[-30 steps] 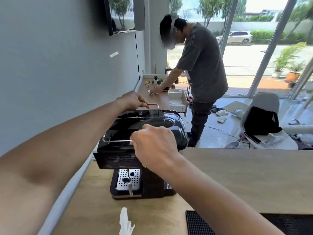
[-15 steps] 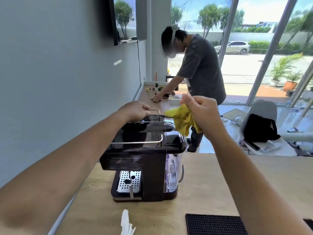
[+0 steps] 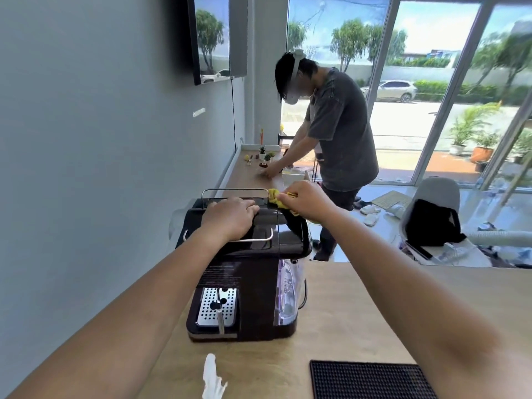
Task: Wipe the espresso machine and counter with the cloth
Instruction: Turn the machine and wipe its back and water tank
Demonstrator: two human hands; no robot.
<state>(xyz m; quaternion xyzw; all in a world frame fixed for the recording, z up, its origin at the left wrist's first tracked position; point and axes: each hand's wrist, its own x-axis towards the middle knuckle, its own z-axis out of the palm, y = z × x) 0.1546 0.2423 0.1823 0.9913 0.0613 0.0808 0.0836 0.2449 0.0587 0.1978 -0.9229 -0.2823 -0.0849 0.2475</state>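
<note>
Two jobs: we steady the espresso machine [image 3: 253,283] with our seemingly flat left hand [image 3: 230,218], right hand [image 3: 308,201] rubbing its gripped cloth [image 3: 275,197] firmly.

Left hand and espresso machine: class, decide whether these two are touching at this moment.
Touching. The head view shows the left hand lying palm-down on top of the espresso machine, with no gap showing beneath it.

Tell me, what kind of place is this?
Probably a small café or office coffee corner: an espresso machine stands on a wooden counter with a black bar mat, and tall glass windows face a street.
</note>
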